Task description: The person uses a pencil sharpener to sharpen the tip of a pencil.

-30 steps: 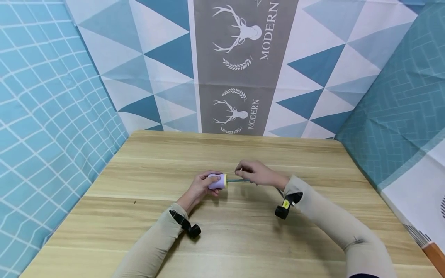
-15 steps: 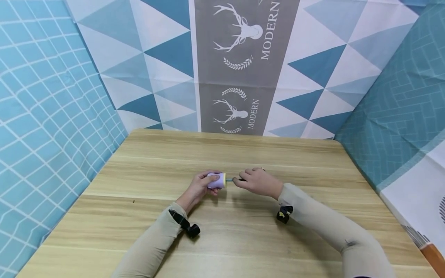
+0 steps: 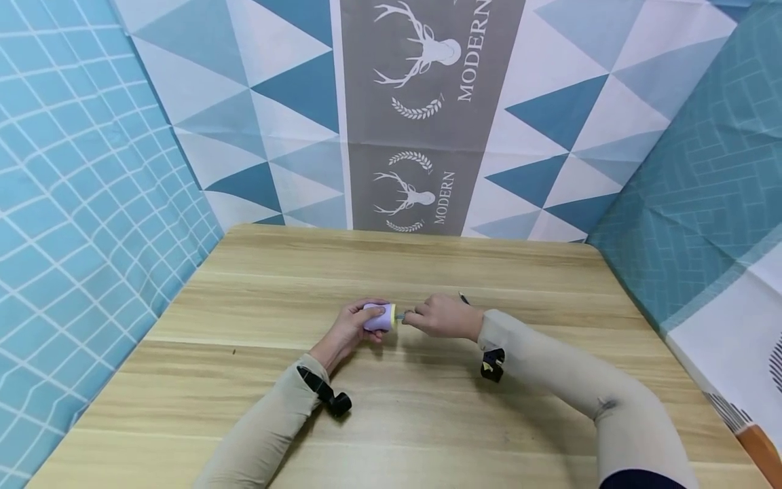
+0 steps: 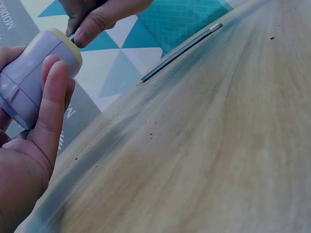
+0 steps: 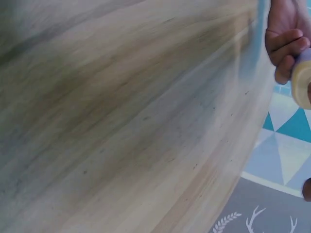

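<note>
My left hand (image 3: 347, 331) grips a lilac barrel-shaped pencil sharpener (image 3: 379, 318) with a yellow rim, held sideways above the table. A blue-green pencil (image 3: 400, 316) sits in its rim end. My right hand (image 3: 444, 318) pinches this pencil close to the rim, hiding most of its length. In the left wrist view, the right thumb and fingers lie right at the rim of the sharpener (image 4: 48, 63). The right wrist view catches just the left hand's fingers, part of the yellow rim (image 5: 299, 87) and a fingertip at the right edge.
A second pencil (image 4: 180, 53) lies on the wooden table (image 3: 397, 421); in the head view my right hand and forearm hide most of it. Patterned cloth walls (image 3: 293, 115) stand behind the table and along both sides.
My right hand came down from loosened fingers over the pencil, moved left and now pinches it near the sharpener. Less of the pencil shows. The left hand and sharpener have stayed nearly still.
</note>
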{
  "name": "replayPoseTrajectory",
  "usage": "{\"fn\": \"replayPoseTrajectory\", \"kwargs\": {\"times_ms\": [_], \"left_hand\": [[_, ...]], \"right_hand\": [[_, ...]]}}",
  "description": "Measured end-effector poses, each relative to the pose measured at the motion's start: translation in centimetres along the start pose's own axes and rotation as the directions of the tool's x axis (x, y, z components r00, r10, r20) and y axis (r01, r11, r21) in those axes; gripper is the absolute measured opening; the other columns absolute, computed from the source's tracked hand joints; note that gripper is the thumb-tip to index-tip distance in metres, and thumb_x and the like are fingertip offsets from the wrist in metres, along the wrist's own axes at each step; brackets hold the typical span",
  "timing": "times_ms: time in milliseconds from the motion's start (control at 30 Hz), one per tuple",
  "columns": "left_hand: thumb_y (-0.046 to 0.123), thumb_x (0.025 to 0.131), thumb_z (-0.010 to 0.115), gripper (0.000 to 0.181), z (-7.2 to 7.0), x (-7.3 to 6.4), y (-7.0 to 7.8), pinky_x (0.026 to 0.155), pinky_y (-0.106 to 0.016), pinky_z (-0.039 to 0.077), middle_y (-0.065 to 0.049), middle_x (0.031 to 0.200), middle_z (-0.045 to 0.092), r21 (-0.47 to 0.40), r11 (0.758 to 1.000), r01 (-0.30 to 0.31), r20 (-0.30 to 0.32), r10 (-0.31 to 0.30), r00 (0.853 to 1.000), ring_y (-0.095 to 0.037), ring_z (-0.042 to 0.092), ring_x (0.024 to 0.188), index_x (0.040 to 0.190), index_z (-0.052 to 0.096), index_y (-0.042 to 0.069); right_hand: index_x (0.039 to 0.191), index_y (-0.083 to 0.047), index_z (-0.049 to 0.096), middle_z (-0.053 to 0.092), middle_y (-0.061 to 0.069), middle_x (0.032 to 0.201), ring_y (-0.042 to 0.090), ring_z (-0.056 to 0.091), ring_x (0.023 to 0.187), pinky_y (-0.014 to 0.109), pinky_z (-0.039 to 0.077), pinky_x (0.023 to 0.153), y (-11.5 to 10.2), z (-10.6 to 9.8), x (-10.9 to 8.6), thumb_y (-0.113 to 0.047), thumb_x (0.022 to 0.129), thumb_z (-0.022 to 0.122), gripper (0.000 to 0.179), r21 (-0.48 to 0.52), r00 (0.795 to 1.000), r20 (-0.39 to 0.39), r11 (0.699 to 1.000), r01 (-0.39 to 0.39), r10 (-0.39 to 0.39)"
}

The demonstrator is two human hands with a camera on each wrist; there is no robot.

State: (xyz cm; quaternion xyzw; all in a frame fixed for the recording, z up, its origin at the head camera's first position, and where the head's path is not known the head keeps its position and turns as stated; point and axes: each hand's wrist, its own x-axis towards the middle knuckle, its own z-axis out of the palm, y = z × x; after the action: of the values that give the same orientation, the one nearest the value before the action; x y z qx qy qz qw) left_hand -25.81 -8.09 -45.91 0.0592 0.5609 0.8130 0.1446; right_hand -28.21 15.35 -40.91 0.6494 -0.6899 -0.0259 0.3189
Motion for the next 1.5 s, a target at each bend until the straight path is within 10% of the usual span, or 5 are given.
{"fn": "replayPoseTrajectory", "kwargs": {"times_ms": [233, 667, 867, 1267, 1500], "left_hand": [[0.003, 0.091, 0.06, 0.022, -0.2, -0.3, 0.0, 0.047, -0.023, 0.058, -0.021, 0.098, 0.056, -0.001, 1.0, 0.011, -0.001, -0.011, 1.0, -0.015, 0.062, 0.051, 0.096, 0.076, 0.018], [0.005, 0.09, 0.061, 0.021, 0.0, 0.1, 0.0, 0.048, -0.023, 0.057, -0.019, 0.094, 0.056, -0.008, 1.0, -0.007, 0.006, 0.007, 1.0, -0.015, 0.062, 0.053, 0.094, 0.075, 0.021], [0.005, 0.09, 0.061, 0.022, 0.0, 0.0, 0.0, 0.048, -0.024, 0.058, -0.019, 0.094, 0.057, -0.003, 0.999, -0.035, 0.024, 0.035, 0.999, -0.015, 0.063, 0.053, 0.096, 0.076, 0.02], [0.003, 0.092, 0.058, 0.028, -0.3, -0.1, 0.3, 0.048, -0.023, 0.057, -0.018, 0.09, 0.058, -0.001, 0.998, -0.06, 0.063, 0.06, 0.996, -0.015, 0.062, 0.053, 0.094, 0.076, 0.024], [0.003, 0.092, 0.057, 0.028, -0.4, 0.1, 0.0, 0.048, -0.024, 0.058, -0.017, 0.086, 0.061, -0.016, 0.998, -0.066, 0.083, 0.068, 0.994, -0.014, 0.062, 0.053, 0.095, 0.076, 0.024]], "right_hand": [[0.081, -0.01, 0.048, 0.046, -0.006, 0.057, 0.001, 0.038, 0.045, 0.014, 0.031, 0.04, -0.2, -0.3, 0.7, -0.006, 0.09, 0.072, 0.025, 0.493, 0.954, 0.149, 0.817, -0.299, 0.26], [0.075, -0.007, 0.043, 0.026, -0.005, 0.049, 0.008, 0.02, 0.041, 0.022, 0.018, 0.038, 0.9, -1.3, 1.3, -0.012, 0.1, 0.058, 0.03, 0.603, 0.502, 0.797, -0.405, -0.687, 0.336], [0.088, -0.007, 0.053, 0.023, -0.007, 0.049, 0.003, 0.021, 0.039, 0.017, 0.017, 0.037, 1.1, -1.2, 1.4, -0.015, 0.103, 0.05, 0.017, 0.399, 0.37, 0.909, -0.662, -0.634, 0.194], [0.113, 0.004, 0.058, 0.057, 0.006, 0.071, 0.014, 0.048, 0.053, 0.025, 0.045, 0.042, 2.1, -3.2, 1.5, -0.032, 0.102, 0.052, 0.039, 0.504, 0.411, 0.836, -0.213, -0.837, 0.363], [0.108, -0.004, 0.066, 0.065, 0.006, 0.087, 0.014, 0.058, 0.067, 0.026, 0.052, 0.055, 1.2, -4.2, 0.9, -0.02, 0.098, 0.062, 0.019, 0.588, 0.768, 0.358, 0.511, -0.627, 0.531]]}}
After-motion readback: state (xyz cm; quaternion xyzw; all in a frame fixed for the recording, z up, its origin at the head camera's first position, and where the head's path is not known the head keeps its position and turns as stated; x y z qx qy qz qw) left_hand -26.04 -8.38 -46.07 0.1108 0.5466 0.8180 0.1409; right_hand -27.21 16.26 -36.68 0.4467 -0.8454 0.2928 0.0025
